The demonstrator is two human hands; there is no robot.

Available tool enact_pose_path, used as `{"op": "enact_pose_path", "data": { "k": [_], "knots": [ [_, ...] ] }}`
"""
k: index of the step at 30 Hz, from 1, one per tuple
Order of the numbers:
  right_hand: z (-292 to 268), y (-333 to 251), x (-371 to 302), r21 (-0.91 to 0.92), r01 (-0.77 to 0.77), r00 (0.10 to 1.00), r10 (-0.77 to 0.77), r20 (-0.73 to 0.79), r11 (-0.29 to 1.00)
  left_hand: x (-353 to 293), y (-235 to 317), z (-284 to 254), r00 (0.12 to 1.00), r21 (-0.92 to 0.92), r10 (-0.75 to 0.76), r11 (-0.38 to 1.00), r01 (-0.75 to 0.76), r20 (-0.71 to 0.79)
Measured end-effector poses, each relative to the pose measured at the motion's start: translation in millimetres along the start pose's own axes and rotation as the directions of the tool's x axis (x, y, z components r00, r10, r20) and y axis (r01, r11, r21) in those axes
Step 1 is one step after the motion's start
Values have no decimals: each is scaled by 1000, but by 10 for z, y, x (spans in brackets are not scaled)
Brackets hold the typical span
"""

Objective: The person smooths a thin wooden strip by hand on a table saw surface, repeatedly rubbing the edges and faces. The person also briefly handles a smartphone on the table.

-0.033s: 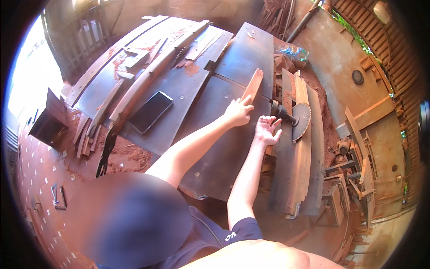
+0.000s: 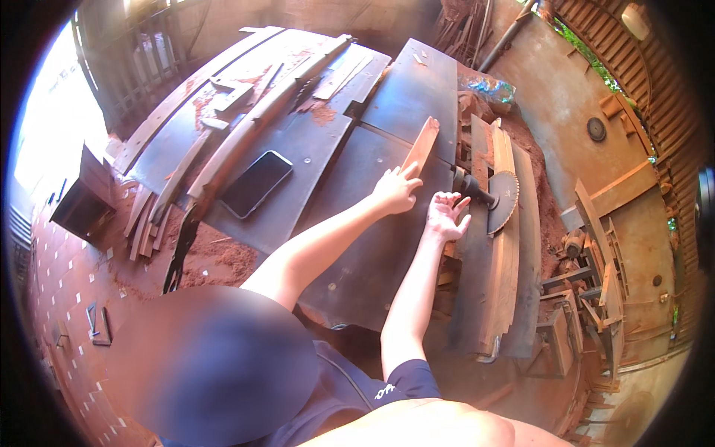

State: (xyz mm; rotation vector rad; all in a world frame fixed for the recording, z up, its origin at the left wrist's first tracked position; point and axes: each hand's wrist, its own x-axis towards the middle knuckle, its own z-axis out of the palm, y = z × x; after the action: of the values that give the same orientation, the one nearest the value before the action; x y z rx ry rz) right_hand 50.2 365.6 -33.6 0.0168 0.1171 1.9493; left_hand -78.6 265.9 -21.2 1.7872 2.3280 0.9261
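My left hand (image 2: pixel 395 191) reaches over the dark metal machine table, its fingers closed on the near end of a short flat wooden piece (image 2: pixel 422 146). The piece slants away from me across the tabletop. Close by on the right, my right hand (image 2: pixel 447 217) is turned palm up, thumb out and fingers slightly bent, with nothing in it. Just beyond its fingertips is a dark spindle (image 2: pixel 471 187) that carries a round toothed saw blade (image 2: pixel 503 203). The blade stands beside long wooden boards at the table's right side.
A phone (image 2: pixel 257 184) lies on the metal plate left of my arms. A long wooden rail (image 2: pixel 253 127) crosses the table, with offcuts and sawdust about it. Wooden frames (image 2: pixel 570 328) are stacked at the right. A dark box (image 2: pixel 86 197) stands at the left.
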Motion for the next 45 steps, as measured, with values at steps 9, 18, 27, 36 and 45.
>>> {"op": "enact_pose_path", "data": {
  "k": [9, 18, 27, 36, 45],
  "knots": [
    [-68, 287, -117, -7, -56, 998, 56, -22, 998, -2084, 549, -711, 991, -66, -20, 998, 12, -131],
    [-38, 110, -146, -94, -62, 998, 63, 10, 994, -3310, 1026, -1227, 997, -52, 56, 997, -53, 56],
    [-66, 128, -142, -66, -47, 999, 46, -22, 997, -3301, 974, -1189, 998, -10, 52, 999, -51, 33],
    [-43, 90, -138, -62, -32, 999, 31, -22, 998, -2734, 760, -1136, 998, 2, 41, 999, -41, 42],
    [-13, 142, -180, -78, -39, 999, 38, -16, 996, -1846, 407, -924, 999, 140, 4, 990, -11, 54]
  ]
}}
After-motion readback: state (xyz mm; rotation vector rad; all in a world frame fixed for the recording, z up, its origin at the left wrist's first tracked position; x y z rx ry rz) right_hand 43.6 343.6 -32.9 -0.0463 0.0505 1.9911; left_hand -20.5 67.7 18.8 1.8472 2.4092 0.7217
